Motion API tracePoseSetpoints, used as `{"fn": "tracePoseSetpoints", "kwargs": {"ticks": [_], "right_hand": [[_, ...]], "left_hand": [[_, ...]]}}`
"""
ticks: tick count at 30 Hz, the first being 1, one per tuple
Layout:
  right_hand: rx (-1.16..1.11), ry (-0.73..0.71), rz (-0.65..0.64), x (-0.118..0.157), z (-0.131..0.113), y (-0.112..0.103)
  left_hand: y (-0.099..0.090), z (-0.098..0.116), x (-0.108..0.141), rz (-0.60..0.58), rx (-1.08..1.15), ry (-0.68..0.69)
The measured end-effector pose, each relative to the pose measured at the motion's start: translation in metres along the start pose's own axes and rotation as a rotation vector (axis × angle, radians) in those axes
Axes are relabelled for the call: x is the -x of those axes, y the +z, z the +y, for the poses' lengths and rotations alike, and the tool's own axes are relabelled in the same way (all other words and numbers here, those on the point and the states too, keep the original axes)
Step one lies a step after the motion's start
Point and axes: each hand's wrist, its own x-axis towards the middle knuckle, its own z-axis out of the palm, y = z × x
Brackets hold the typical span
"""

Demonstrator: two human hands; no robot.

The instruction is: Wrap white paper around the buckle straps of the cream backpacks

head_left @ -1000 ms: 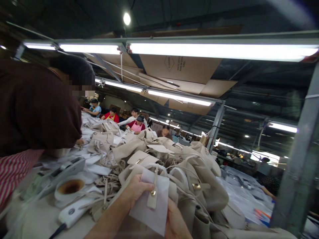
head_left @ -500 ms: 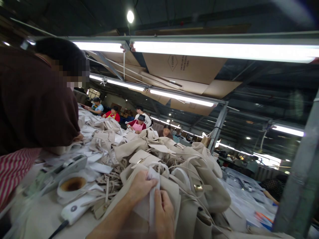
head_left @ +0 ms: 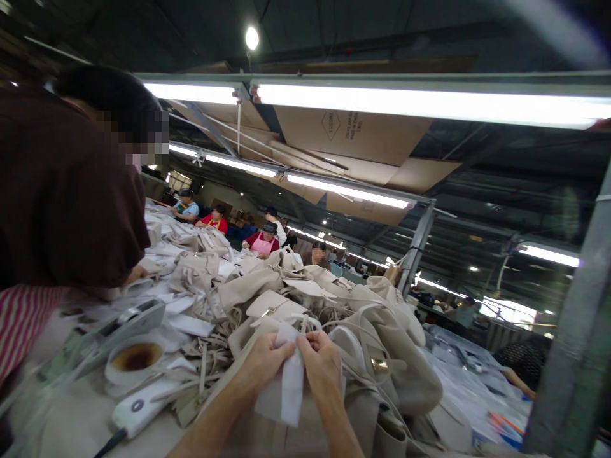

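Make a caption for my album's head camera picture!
Left hand and right hand hold a white sheet by piled beige bags.

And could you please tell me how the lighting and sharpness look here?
Head view: the near tube light is blown out against a dark roof; hazy glare veils the upper right corner; the striped cloth looks soft.

Bright tube lights (head_left: pixel 420 102) below a dark ceiling (head_left: pixel 382 32)
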Motion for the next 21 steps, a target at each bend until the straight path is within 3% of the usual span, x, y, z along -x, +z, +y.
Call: {"fn": "tracePoseSetpoints", "kwargs": {"ticks": [7,10,13,17,21], "right_hand": [[0.039,0.049,0.041,0.020,-0.006,0.001],[0.042,0.042,0.015,0.021,-0.009,0.003],[0.034,0.045,0.006,0.021,-0.009,0.003],[-0.026,0.044,0.002,0.021,-0.006,0.000],[-0.060,0.067,0.012,0.021,-0.006,-0.004]], "left_hand": [[-0.003,-0.011,0.014,0.025,0.152,-0.088],[-0.002,-0.018,0.016,0.091,-0.001,0.101],[0.003,-0.019,0.023,0.147,-0.305,0.293],[0.008,-0.016,0.038,0.125,-0.566,0.373],[0.010,-0.019,0.049,0.042,-0.571,0.382]]}}
